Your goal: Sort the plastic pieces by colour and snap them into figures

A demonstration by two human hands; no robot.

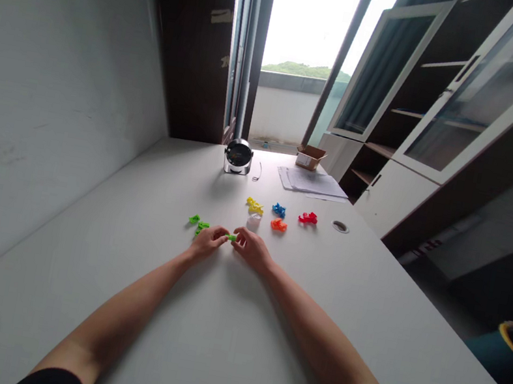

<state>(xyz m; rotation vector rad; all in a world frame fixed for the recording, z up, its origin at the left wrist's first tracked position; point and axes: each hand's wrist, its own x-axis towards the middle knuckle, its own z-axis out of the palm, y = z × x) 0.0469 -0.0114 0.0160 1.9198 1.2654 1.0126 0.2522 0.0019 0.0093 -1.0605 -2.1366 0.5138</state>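
Note:
Between my two hands is a small bright green plastic piece (231, 237), its exact kind too small to make out. My left hand (210, 239) pinches its left end, and my right hand (248, 244) grips the right end. More green plastic pieces (201, 226) lie just beyond and left of my left hand, partly hidden by it. Behind my right hand rests a whitish, crumpled-looking small item (254, 220). Small plastic clusters sit farther back: yellow (254, 206), blue (278, 210), orange (279, 224) and red (308, 218).
On the white table (229, 346) stand a round black lamp-like device (237, 156) and an open cardboard box (310, 158) at the back. Papers (312, 183) lie before the box. A round cable hole (340, 227) is at the right. A wall (51, 116) borders the left.

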